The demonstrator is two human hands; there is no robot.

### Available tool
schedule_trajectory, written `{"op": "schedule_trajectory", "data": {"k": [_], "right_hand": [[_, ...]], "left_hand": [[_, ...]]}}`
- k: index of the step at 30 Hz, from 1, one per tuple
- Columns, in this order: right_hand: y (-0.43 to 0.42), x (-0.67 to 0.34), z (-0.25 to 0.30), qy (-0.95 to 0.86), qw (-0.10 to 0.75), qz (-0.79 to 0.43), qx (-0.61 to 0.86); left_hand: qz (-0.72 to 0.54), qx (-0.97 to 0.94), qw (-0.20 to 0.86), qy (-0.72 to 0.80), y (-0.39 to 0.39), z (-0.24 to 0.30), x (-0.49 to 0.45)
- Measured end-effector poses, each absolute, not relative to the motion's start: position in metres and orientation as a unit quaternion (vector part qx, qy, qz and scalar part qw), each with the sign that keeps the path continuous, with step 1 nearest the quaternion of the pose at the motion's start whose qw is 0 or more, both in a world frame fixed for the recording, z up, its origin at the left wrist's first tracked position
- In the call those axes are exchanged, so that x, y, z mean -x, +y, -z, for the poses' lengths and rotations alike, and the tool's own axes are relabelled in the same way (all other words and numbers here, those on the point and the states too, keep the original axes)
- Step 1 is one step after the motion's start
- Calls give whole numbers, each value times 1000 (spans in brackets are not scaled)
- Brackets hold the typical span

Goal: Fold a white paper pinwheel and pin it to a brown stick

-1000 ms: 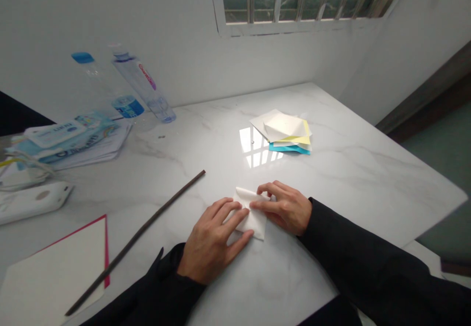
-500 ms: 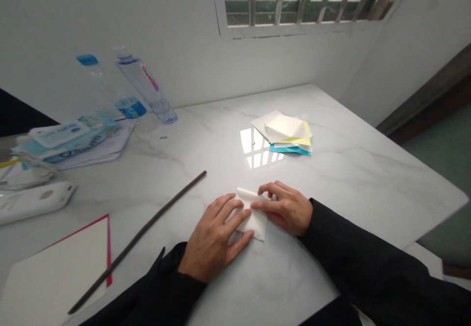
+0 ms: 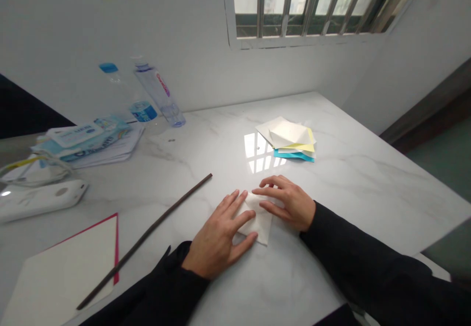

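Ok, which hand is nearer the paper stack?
Right hand. It lies on the folded paper in front of the paper stack, not touching it. Left hand is farther, lower and to the stack's left.

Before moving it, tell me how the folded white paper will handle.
The folded white paper looks thin, probably light and floppy. It may spring open once left hand and right hand lift, and likely slides on the glossy marble tabletop.

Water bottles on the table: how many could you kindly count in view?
2: a blue-capped plastic bottle and a pink-logo plastic bottle, side by side at the far left edge of the marble table.
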State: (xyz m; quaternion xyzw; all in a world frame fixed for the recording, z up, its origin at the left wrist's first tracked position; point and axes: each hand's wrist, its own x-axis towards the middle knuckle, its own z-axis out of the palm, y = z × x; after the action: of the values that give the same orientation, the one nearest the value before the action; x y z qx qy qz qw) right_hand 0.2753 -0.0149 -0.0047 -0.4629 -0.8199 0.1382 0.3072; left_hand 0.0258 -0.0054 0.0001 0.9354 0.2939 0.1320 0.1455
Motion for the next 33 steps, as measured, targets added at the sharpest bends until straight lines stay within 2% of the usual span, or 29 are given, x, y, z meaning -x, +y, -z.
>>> {"op": "schedule_trajectory", "data": {"k": [5,16,33], "right_hand": [[8,-268,0,-857,230,-102,450],[5,-266,2,-885,207,-13,417],[-22,-298,2,-881,222,-88,408]], "left_hand": [[-130,-930,158,304,-6,-2,-27],[-138,-929,160,304,-6,-2,-26],[-139,-925,168,312,-7,-2,-25]]}}
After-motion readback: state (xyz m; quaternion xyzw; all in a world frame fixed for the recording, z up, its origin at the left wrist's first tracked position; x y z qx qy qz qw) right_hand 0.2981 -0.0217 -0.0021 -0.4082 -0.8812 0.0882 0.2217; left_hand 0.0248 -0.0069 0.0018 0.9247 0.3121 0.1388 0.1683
